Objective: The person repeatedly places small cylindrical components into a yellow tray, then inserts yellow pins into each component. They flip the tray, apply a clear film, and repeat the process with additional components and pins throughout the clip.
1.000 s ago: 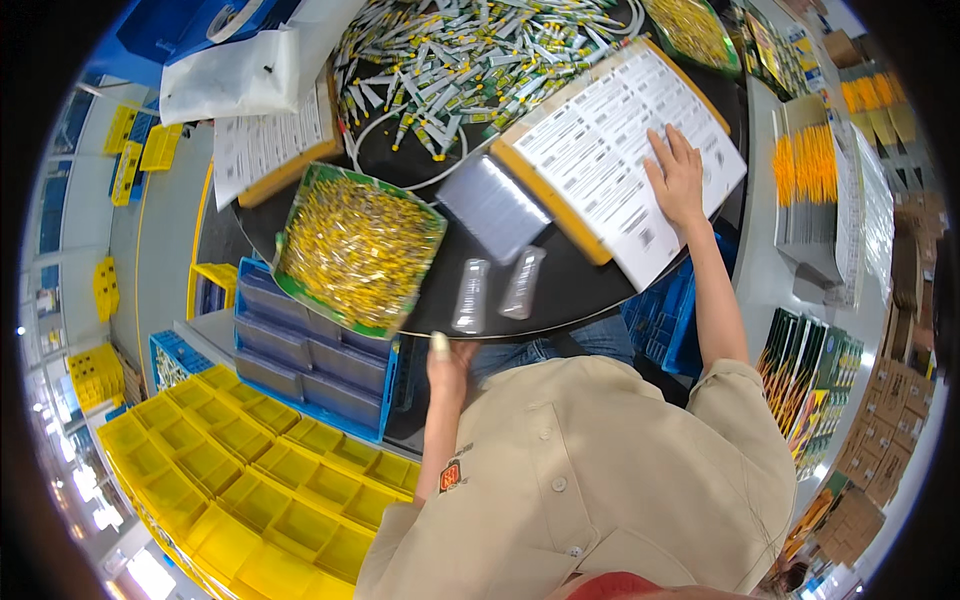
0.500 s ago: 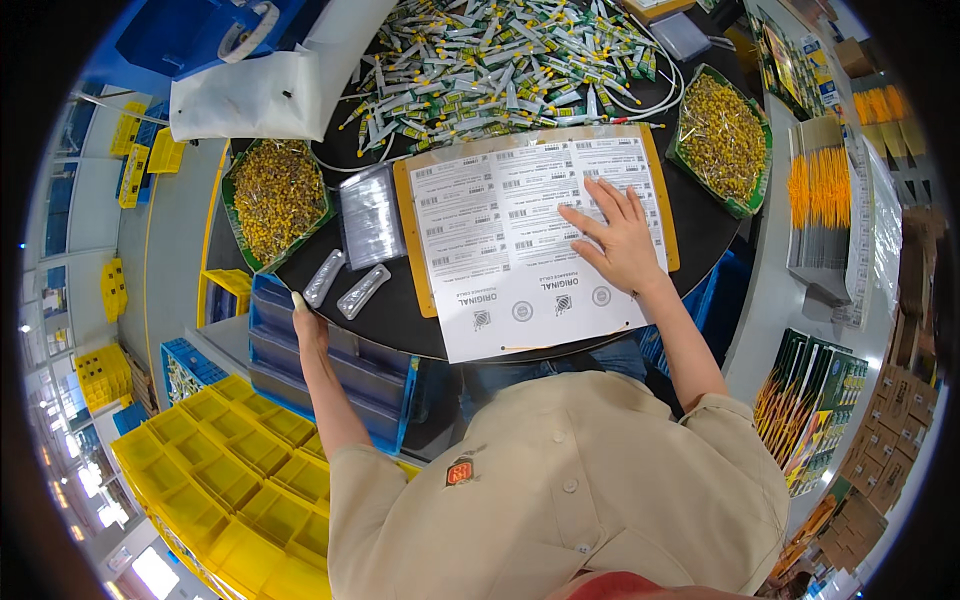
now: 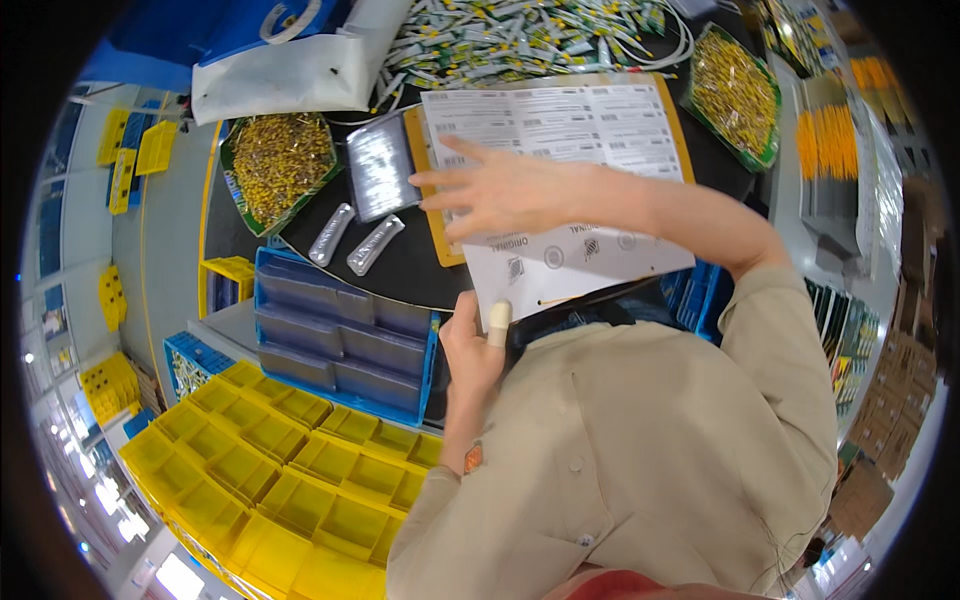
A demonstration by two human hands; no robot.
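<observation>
A white printed label sheet [image 3: 630, 215] lies on a yellow-brown board [image 3: 450, 245] at the table's near edge. My left hand [image 3: 472, 350] pinches the sheet's near left corner, its thumb, in a pale finger cot, on top. Across the sheet reaches my right hand [image 3: 500, 190], slightly blurred, with fingers spread over the board's left edge. Its fingertips come close to a stack of clear plastic bags [image 3: 380, 170]; whether they touch, I cannot tell. Two silvery elongated pieces [image 3: 345, 238] rest left of the board.
Small tubes with yellow caps [image 3: 520, 40] heap at the table's back. Green-edged containers of small yellow pieces stand left [image 3: 275, 170] and right [image 3: 735, 90]. Below the table's left side are a blue crate [image 3: 340, 340] and yellow bins [image 3: 290, 460].
My right hand has swept left across the sheet to its left edge. My left hand has come right from the table edge to the sheet's corner. The view has shifted.
</observation>
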